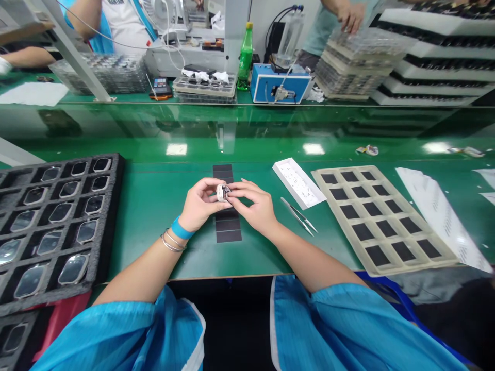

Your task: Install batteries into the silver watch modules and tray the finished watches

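Casing [221,193]: being held over strips [228,235], possibly slipping if pinched loosely.
Left hand [198,203]: gripping casing.
Right hand [254,207]: gripping opposite edge, maybe damaging innards by overpressing.

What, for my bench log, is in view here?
small device: 1, white and metallic, between both hands
dark strip: 1, black, under the hands
foam trays: at least 2, black, left
framed parts: many, dark-faced, in foam trays
tweezers: 1, silver, right of hands
box: 1, white, right of hands
cream tray: 1, cream, right
pads: 15, black, in cream tray
sheets: several, white, right and back left
bottle: 1, green, back centre
machine: 1, blue, beside bottle
stacked trays: several, clear and white, back
co-workers: at least 2, blue-white and pale tops, back
bench: 1, green, centre
sleeves: 2, blue, bottom
left hand: 1, bare, at device
right hand: 1, bare, at device
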`<state>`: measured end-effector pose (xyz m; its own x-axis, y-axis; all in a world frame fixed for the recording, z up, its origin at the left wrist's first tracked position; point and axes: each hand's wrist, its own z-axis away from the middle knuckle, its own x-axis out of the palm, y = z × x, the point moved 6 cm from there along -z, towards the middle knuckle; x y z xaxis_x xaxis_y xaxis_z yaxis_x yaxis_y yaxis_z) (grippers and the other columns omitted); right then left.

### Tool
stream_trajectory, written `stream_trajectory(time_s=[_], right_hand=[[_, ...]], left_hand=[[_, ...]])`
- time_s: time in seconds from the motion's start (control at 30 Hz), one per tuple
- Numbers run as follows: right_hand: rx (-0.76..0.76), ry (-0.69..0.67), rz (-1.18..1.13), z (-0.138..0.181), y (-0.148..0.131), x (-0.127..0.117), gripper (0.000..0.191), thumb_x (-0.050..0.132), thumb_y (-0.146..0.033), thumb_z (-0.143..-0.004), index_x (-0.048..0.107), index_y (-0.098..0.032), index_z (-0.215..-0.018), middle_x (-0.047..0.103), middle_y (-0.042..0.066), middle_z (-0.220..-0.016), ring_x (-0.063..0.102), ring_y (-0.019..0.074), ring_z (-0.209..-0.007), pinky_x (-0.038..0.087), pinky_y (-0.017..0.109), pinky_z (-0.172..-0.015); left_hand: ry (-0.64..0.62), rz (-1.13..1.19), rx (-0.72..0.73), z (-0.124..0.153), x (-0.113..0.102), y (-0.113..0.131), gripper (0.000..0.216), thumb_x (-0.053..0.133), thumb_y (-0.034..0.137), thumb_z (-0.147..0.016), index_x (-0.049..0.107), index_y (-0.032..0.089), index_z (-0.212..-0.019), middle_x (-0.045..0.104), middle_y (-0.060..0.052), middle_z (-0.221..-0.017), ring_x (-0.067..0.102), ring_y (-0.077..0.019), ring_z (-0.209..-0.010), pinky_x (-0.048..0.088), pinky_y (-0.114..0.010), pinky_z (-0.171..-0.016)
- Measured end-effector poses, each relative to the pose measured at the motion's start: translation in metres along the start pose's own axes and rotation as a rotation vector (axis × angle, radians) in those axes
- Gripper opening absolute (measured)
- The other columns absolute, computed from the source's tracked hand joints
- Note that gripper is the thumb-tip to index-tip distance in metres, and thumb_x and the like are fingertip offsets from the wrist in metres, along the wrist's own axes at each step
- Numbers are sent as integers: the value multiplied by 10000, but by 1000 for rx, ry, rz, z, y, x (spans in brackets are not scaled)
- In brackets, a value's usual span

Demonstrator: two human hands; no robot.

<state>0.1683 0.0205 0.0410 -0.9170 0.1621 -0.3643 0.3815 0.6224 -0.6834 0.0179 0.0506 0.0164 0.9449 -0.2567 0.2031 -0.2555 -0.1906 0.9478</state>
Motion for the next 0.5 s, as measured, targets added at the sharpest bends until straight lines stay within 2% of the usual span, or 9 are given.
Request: stream_trajectory(time_s=[0.2,0.5], right_hand=[[31,-14,-25,0,3,1,73,684,-237,-843,756,-245,-836,769,41,-1035,725,182,-973,490,436,-1054],[-49,35,60,2,1,1,93,639,-203,-834,724,-212,-798,773,60,-997,739,170,-918,471,444,-1103]], left_hand=[[0,-52,25,-1,-1,-2,538,940,245,-492,654,176,-942,677,-37,-951,678,-184,-888,596,-352,-812],[5,-76,21,-1,-1,-3,534,940,255,-489,654,175,-933,672,-36,-947,681,-171,-868,612,-323,-782]])
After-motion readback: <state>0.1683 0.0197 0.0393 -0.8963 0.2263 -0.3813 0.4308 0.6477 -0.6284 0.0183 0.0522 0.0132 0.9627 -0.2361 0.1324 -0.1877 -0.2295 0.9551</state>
